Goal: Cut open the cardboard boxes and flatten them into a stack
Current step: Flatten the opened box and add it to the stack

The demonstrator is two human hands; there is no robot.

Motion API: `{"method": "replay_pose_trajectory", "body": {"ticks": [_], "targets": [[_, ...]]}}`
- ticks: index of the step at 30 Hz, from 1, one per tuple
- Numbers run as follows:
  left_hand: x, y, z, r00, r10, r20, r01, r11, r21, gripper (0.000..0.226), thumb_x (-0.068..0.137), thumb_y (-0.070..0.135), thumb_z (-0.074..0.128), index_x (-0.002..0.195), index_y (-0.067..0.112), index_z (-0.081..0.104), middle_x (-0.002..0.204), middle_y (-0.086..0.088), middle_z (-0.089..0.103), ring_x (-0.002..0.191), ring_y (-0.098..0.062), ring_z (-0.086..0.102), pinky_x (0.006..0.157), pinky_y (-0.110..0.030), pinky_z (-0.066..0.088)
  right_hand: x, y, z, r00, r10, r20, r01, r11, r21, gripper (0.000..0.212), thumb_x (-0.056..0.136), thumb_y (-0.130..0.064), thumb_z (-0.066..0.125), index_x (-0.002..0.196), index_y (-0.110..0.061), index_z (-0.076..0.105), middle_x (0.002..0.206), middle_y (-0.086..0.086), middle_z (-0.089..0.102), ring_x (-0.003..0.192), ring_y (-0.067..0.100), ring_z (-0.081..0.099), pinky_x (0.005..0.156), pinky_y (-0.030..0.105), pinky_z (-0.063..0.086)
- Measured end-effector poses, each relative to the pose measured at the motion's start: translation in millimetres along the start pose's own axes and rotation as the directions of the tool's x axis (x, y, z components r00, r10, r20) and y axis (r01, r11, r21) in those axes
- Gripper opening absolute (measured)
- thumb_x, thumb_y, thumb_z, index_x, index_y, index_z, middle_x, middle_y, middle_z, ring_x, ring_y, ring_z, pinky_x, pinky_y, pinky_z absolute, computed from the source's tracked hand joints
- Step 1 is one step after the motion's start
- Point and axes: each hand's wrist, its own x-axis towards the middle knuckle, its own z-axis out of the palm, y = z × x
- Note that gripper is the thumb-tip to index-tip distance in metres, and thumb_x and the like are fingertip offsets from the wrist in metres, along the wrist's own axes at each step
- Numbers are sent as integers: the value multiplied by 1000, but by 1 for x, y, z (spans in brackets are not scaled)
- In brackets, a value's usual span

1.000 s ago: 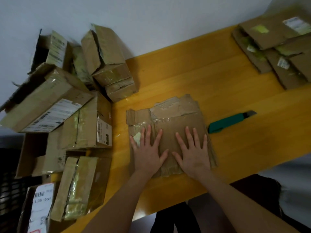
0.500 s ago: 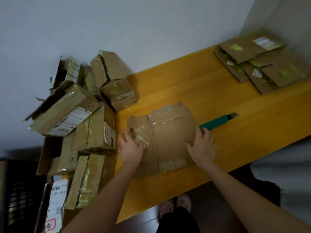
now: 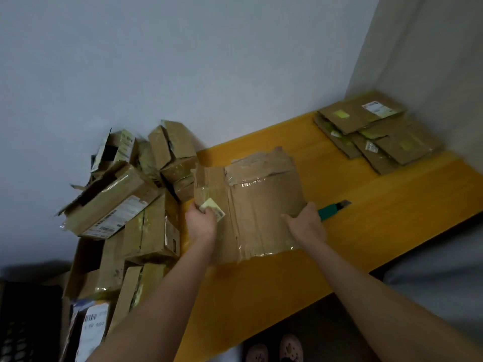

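With my left hand (image 3: 200,223) and right hand (image 3: 305,223) each gripping a side edge of the flattened box (image 3: 264,205), the stack (image 3: 379,137) lies well apart, beyond my right hand.

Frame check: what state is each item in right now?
Taped brown cardboard box: flattened, gripped at both side edges.
Left hand: grips box's left edge.
Right hand: grips box's right edge.
Green utility knife: lying on yellow wooden table, unheld.
Far stack of cardboard boxes: flattened, piled.
Left pile of cardboard boxes: unflattened, some open.
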Motion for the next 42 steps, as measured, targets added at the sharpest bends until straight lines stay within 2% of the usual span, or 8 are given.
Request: {"method": "replay_pose_trajectory", "body": {"ticks": [5, 10, 15, 25, 31, 35, 39, 42], "targets": [[4, 55, 24, 996, 32, 85, -28, 998, -50, 46, 97, 10, 47, 143, 14, 42, 131, -12, 58, 116, -32, 57, 95, -44, 50, 24, -36, -56, 989, -92, -113, 87, 995, -51, 82, 85, -41, 68, 147, -15, 21, 146, 10, 33, 129, 31, 39, 99, 47, 42], [5, 106, 76, 980, 40, 195, -52, 997, 59, 40, 96, 13, 48, 137, 10, 45, 123, -13, 60, 105, -30, 58, 83, -39, 50, 73, -37, -117, 980, -109, -169, 91, 990, -109, 81, 85, -38, 69, 146, -14, 23, 145, 12, 30, 129, 31, 37, 101, 44, 41], [1, 157, 167, 964, 57, 258, -89, 989, 115, 46, 95, 12, 53, 139, 13, 41, 121, -11, 60, 103, -30, 60, 88, -46, 53, 159, -14, -175, 962, -122, -244, 85, 984, -158, 81, 84, -37, 70, 146, -16, 23, 148, 12, 27, 133, 32, 32, 102, 45, 37], [-40, 251, 383, 947, 92, 307, -121, 989, 79, 49, 95, 19, 57, 142, 19, 42, 123, -10, 60, 107, -31, 59, 77, -36, 48, 357, 49, -306, 946, -140, -291, 29, 935, -355, 69, 88, -35, 62, 145, -24, 24, 143, 10, 34, 125, 34, 35, 96, 46, 38], [-50, 280, 466, 934, 53, 353, -114, 982, 154, 62, 94, 12, 57, 149, 18, 30, 132, -15, 54, 116, -36, 55, 93, -46, 50, 409, 71, -321, 961, -189, -201, 74, 878, -473, 89, 85, -42, 63, 152, -22, 8, 156, 7, 14, 141, 34, 17, 109, 48, 26], [-52, 280, 490, 873, -22, 488, -114, 962, 249, 65, 92, 9, 57, 147, 12, 23, 135, -17, 48, 119, -34, 52, 97, -47, 48, 415, 67, -307, 964, -248, -93, 167, 842, -514, 92, 87, -42, 61, 153, -22, 1, 160, 8, -1, 146, 37, 2, 117, 50, 16], [-48, 269, 473, 847, -16, 531, -249, 871, 423, 79, 90, 15, 63, 152, 13, 15, 155, -15, 24, 141, -33, 27, 109, -45, 38, 404, 47, -288, 947, -320, -21, 267, 823, -501, 90, 86, -40, 62, 152, -21, 4, 160, 11, 0, 146, 37, 1, 116, 49, 14], [-38, 258, 437, 897, 61, 437, -358, 681, 638, 80, 92, 17, 61, 154, 13, 10, 160, -13, 6, 144, -33, 21, 109, -43, 37, 389, 25, -270, 928, -372, 31, 340, 807, -483, 86, 87, -38, 62, 152, -22, 9, 159, 10, 4, 146, 36, 3, 117, 47, 14]]}}
